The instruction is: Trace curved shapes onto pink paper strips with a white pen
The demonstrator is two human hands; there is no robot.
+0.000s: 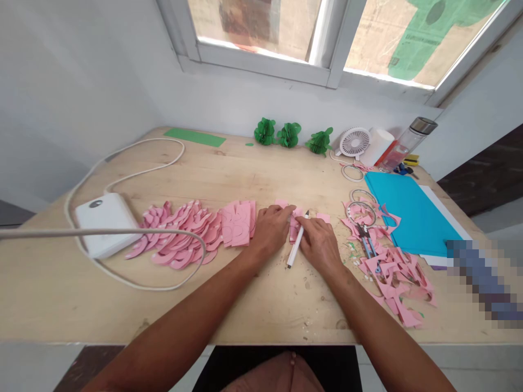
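Observation:
Pink paper [293,231] lies between my two hands at the middle of the table, partly hidden by the fingers. My left hand [273,226] rests at its left side, fingers together and pressed on the paper. From the right, my right hand [321,239] has its fingers closed at the paper's edge, beside a white marker [296,247] that lies slanted with a dark tip at the top. Left of my left hand sits a stack of pink sheets [237,224] with drawn curved outlines. Farther left, cut pink pieces [183,237] are heaped.
A white power bank [107,223] with a looping cable stands left. Scissors [366,239], pink scraps [402,277] and a blue folder [412,212] lie right. Behind are green paper shapes [289,135], a small fan [354,142] and a bottle [408,144].

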